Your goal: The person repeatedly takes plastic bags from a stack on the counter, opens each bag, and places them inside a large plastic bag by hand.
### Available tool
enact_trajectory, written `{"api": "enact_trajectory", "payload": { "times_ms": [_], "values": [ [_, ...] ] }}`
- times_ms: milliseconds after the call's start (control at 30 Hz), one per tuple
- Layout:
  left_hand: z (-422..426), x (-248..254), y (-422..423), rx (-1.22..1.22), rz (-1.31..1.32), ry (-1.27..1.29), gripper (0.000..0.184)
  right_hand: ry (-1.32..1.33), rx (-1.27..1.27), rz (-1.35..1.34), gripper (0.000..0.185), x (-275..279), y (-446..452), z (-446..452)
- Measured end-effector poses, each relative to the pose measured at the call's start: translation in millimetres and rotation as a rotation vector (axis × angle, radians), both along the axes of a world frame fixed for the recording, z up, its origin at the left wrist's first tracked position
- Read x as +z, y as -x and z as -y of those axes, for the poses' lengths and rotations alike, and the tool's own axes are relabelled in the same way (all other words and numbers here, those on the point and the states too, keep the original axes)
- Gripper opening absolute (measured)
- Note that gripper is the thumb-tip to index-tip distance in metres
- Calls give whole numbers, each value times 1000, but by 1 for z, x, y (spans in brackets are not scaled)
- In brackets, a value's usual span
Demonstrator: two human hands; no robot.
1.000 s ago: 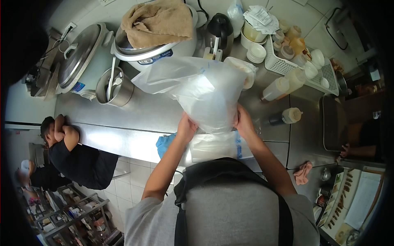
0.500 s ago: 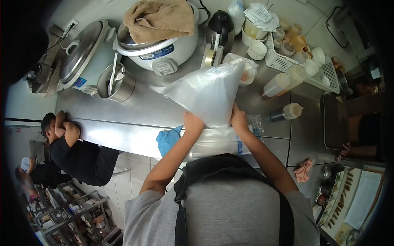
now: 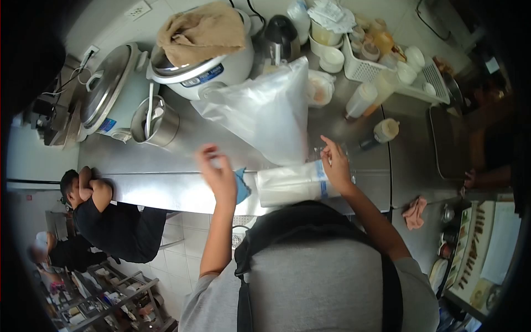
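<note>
A puffed-up translucent plastic bag point(image 3: 271, 113) stands on the steel counter in front of me, touched by neither hand. To its left, my left hand point(image 3: 217, 174) is raised, somewhat blurred, with thumb and fingers apart and nothing in them. My right hand point(image 3: 336, 164) hovers over the right end of a flat pack of clear plastic bags point(image 3: 290, 185), its fingers loosely stretched and holding nothing. Part of a blue cloth point(image 3: 242, 186) shows between my left hand and the pack.
Behind the bag stand a rice cooker point(image 3: 221, 72) topped by a brown cloth point(image 3: 202, 33), and a steel pot point(image 3: 168, 124). Squeeze bottles point(image 3: 362, 99) and a white basket point(image 3: 357, 66) are at right. A person in black point(image 3: 121, 227) leans on the counter at left.
Both hands have let go of the plastic bag and moved apart, the left one going left. Left standing on the counter, the bag leans to the left.
</note>
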State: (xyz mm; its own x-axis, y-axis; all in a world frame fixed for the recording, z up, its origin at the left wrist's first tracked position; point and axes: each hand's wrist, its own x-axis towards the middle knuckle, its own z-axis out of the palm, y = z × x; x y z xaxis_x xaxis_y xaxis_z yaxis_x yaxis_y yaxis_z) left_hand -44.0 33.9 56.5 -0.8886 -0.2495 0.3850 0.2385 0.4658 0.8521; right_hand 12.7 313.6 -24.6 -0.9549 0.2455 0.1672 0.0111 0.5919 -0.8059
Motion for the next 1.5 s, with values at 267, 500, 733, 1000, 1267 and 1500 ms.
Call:
{"api": "enact_trajectory", "payload": {
  "times_ms": [267,500,733,1000,1267,1500],
  "values": [
    [-60,215,-110,-538,-1847,-508,38,-296,214,-136,16,-7,-25,-2],
    [-63,198,-129,-492,-1618,-240,27,-343,211,-89,18,-25,-47,-16],
    [-55,183,-151,-451,-1633,-151,16,-377,150,-164,32,-16,-55,-13],
    [-36,143,-127,-335,-1349,196,6,-360,153,-121,16,-45,-56,-14],
    [-25,-40,-46,-493,-176,703,35,-142,203,-52,14,-17,-47,-22],
    [-10,-80,-33,-644,482,-130,12,352,216,372,17,20,-35,-41]
  ]
}}
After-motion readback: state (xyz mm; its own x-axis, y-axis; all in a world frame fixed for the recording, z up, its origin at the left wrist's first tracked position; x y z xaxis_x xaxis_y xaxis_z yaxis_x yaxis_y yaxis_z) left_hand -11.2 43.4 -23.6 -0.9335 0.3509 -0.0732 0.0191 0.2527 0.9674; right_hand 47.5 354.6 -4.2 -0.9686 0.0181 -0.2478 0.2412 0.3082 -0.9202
